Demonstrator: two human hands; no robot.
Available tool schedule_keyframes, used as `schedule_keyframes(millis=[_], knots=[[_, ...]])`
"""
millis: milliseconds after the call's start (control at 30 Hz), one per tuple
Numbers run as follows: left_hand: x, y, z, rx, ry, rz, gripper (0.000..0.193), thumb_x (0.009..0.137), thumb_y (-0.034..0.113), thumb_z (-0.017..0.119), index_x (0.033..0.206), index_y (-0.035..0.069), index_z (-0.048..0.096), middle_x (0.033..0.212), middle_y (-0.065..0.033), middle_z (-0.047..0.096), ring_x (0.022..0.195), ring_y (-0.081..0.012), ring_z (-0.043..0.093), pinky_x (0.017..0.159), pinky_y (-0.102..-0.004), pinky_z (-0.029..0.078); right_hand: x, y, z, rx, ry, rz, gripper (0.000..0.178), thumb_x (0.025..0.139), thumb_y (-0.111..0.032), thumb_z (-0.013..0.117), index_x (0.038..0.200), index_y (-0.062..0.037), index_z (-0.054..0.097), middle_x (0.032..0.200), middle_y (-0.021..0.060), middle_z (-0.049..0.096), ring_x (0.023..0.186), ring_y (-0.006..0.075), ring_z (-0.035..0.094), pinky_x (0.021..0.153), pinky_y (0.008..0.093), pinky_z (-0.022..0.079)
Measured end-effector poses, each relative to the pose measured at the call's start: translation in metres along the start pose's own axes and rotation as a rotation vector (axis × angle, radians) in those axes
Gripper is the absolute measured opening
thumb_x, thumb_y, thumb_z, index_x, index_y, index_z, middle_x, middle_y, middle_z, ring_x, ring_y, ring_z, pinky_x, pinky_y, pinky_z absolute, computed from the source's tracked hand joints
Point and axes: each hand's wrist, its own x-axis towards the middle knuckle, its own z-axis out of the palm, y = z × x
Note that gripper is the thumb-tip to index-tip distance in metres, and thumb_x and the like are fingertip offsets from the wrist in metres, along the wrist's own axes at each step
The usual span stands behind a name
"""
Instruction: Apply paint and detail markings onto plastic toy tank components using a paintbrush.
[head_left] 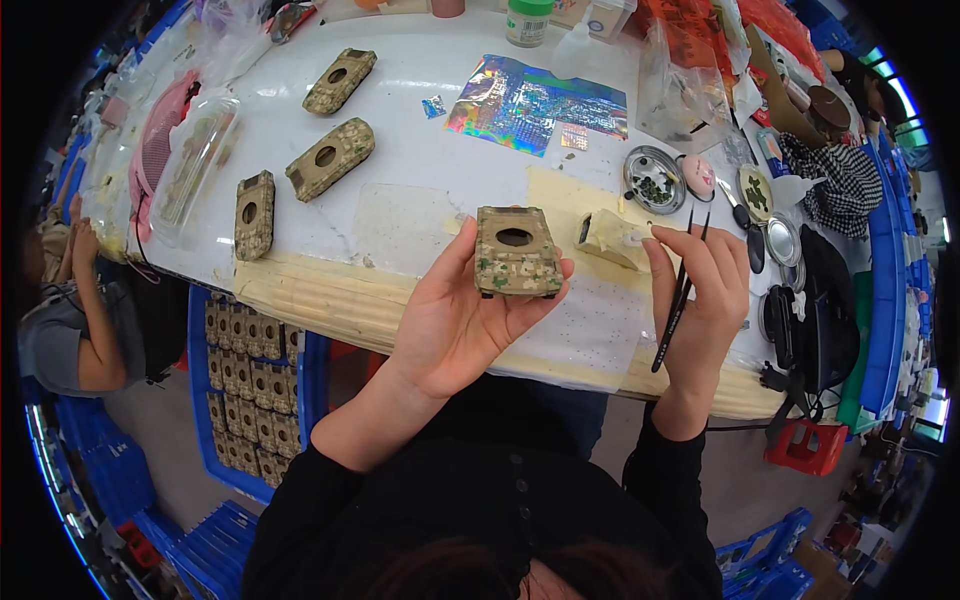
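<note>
My left hand [445, 335] holds a camouflage-painted model tank hull [518, 272], fingers and thumb round its sides. Its top, with a round dark hole, faces up. In my right hand [708, 285] a pair of black tweezers [673, 322] lies between the fingers, one end pointing down toward the table edge. The thumb and index finger come close together beside a small yellowish block [610, 240]; whether they pinch something tiny cannot be made out. Three more camouflage hulls, a far one [340, 81], a middle one [330, 158] and a near one [254, 215], rest on the table at the left.
Holographic sticker sheet [500, 105] lies at the back. A round tin of small dark pieces [654, 180] and an open tin [782, 240] stand right. A blue crate [208, 440] of several hulls is below left. Another person's arm [95, 320] shows at far left.
</note>
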Motion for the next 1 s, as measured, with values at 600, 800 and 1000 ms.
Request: schedule_keyframes(millis=[600, 800, 1000], knots=[[-0.002, -0.013, 0.009, 0.067, 0.056, -0.05, 0.055, 0.102, 0.041, 0.031, 0.133, -0.003, 0.038, 0.126, -0.0227, 0.05, 0.117, -0.0337, 0.053, 0.102, -0.0436, 0.046, -0.007, -0.045, 0.006, 1.075, -0.045, 0.356, 0.009, 0.094, -0.007, 0.056, 0.095, 0.0014, 0.053, 0.085, 0.006, 0.061, 0.073, 0.0072, 0.054, 0.067, 0.0199, 0.04], [-0.003, -0.014, 0.01, 0.074, 0.063, -0.042, 0.054, 0.101, 0.041, 0.032, 0.133, -0.003, 0.038, 0.126, -0.0218, 0.05, 0.117, -0.0335, 0.053, 0.102, -0.0438, 0.046, -0.007, -0.043, 0.005, 1.035, -0.066, 0.347, 0.009, 0.093, -0.007, 0.057, 0.094, 0.0016, 0.054, 0.082, 0.0057, 0.061, 0.07, 0.0067, 0.053, 0.063, 0.0191, 0.04], [-0.003, -0.014, 0.01, 0.061, 0.05, -0.049, 0.054, 0.101, 0.041, 0.032, 0.133, -0.003, 0.039, 0.126, -0.0217, 0.051, 0.116, -0.0334, 0.054, 0.102, -0.0437, 0.047, -0.007, -0.042, 0.005, 0.996, -0.064, 0.324, 0.008, 0.092, -0.006, 0.059, 0.092, 0.0008, 0.056, 0.082, 0.005, 0.061, 0.067, 0.006, 0.05, 0.062, 0.0191, 0.039]])
